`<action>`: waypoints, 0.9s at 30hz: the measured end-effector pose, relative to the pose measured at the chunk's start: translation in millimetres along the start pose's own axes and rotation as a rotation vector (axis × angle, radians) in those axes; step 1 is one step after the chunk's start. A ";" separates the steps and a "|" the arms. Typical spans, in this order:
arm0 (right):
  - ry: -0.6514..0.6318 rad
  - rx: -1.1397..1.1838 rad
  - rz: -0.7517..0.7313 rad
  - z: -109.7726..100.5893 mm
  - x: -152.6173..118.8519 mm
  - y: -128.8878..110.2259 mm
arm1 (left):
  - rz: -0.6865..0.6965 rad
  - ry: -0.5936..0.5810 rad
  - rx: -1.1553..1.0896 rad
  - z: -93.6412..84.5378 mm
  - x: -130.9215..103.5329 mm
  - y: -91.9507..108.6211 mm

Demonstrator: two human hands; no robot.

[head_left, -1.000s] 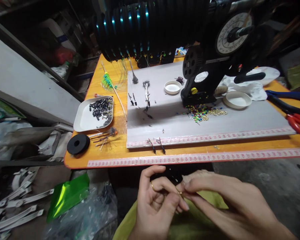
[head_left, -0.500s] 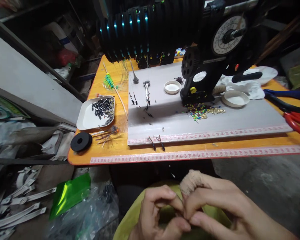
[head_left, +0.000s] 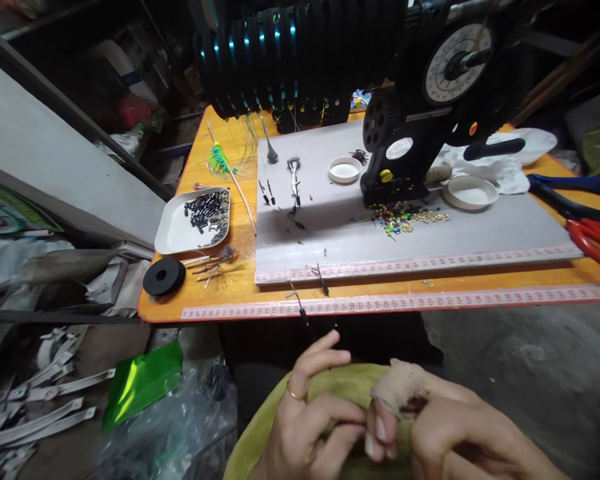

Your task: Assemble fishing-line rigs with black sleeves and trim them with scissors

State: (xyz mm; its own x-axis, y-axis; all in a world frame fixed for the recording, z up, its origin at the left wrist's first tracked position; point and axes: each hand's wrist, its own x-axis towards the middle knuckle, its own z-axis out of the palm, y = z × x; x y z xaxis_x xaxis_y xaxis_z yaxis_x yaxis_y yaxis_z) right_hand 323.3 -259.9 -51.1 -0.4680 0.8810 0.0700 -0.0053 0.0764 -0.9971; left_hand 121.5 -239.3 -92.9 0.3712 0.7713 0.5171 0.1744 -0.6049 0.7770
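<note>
Over the olive-green cloth [head_left: 260,427] on the lap, my left hand [head_left: 315,413] has its thumb and forefinger pinched, with other fingers raised and a ring on one. What it pinches is too small to make out. Close by on the right, my right hand [head_left: 460,427] is curled, one finger wrapped in tan tape [head_left: 397,387]; its fingertips hide anything held. A small black piece with a thin stem [head_left: 304,316] hangs at the table's front edge, above my left hand. A similar black piece [head_left: 325,287] lies on the front edge of the grey board [head_left: 430,243].
A black machine with a dial [head_left: 459,63] stands behind colourful beads [head_left: 397,219]. A white tray [head_left: 167,233] of black parts and a black spool [head_left: 164,277] are at left. Red-handled pliers [head_left: 595,247] lie at right. Measuring tape [head_left: 405,303] lines the table edge.
My hands have moved slightly apart, and my left hand's upper fingers have lifted. The left one of the two black pieces at the board's front has shifted down past the table edge.
</note>
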 end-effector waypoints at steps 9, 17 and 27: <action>0.249 -0.248 0.187 6.0 13.5 -2.6 | -0.107 0.066 -0.043 1.6 7.2 6.6; 0.142 -0.171 0.422 1.8 15.3 1.2 | -0.481 0.249 -0.497 7.1 12.3 5.6; 0.118 -0.175 0.458 -1.7 19.7 0.8 | -0.462 0.133 -0.523 -1.1 8.4 1.9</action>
State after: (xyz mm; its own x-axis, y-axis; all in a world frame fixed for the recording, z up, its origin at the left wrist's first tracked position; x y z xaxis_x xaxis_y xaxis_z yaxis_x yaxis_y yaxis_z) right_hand 315.5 -241.7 -50.5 -0.2841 0.8886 -0.3602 0.3301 -0.2621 -0.9068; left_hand 124.0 -233.8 -86.8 0.2441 0.9639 0.1066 -0.1861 -0.0613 0.9806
